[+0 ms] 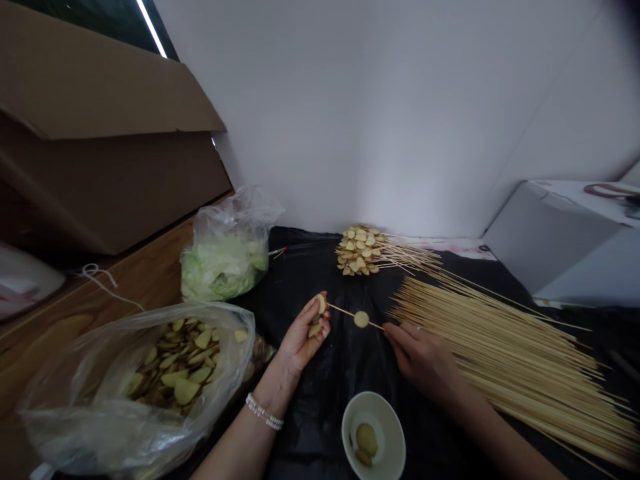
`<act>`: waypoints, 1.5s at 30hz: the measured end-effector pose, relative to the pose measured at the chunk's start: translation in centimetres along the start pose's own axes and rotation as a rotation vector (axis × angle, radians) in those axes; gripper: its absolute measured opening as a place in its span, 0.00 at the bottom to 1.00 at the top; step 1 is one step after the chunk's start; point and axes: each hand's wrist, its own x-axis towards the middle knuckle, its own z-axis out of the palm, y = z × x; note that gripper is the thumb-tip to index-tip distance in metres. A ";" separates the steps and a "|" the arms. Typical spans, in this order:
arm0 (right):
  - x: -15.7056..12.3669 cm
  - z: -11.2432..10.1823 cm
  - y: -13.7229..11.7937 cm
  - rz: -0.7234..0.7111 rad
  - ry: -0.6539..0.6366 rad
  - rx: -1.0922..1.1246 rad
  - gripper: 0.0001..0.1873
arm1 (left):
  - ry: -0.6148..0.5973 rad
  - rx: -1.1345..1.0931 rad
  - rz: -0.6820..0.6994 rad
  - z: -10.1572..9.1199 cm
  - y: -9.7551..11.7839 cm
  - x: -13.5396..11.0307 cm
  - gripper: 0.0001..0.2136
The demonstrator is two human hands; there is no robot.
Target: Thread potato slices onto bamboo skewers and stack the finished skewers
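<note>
My right hand pinches a thin wooden skewer that points left across the black sheet. One round potato slice is threaded partway along it. At the skewer's far tip, my left hand holds another potato slice between thumb and fingers, with one or two more slices tucked in the palm. Below the hands stands a white bowl with a few potato slices inside. Left of my left forearm, an opened plastic bag holds many potato slices.
Many bare skewers lie at right. Skewers loaded with slices are piled by the wall. A bag of pale green leaves stands at back left, near a large cardboard box. A white box sits at far right.
</note>
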 end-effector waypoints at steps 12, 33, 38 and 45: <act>-0.2 0.0 0.2 -0.061 -0.060 -0.062 0.13 | 0.039 0.141 0.080 -0.5 0.0 0.6 0.11; 0.0 -0.8 -1.6 -0.015 -0.089 -0.028 0.10 | 0.161 0.174 0.216 -0.8 -0.6 1.0 0.11; -0.3 -0.6 -2.0 0.044 -0.165 -0.027 0.09 | 0.180 0.234 0.248 -0.9 -0.8 1.1 0.14; -0.3 -0.5 -2.1 0.025 -0.126 -0.035 0.10 | 0.210 0.279 0.265 -0.7 -1.1 0.9 0.17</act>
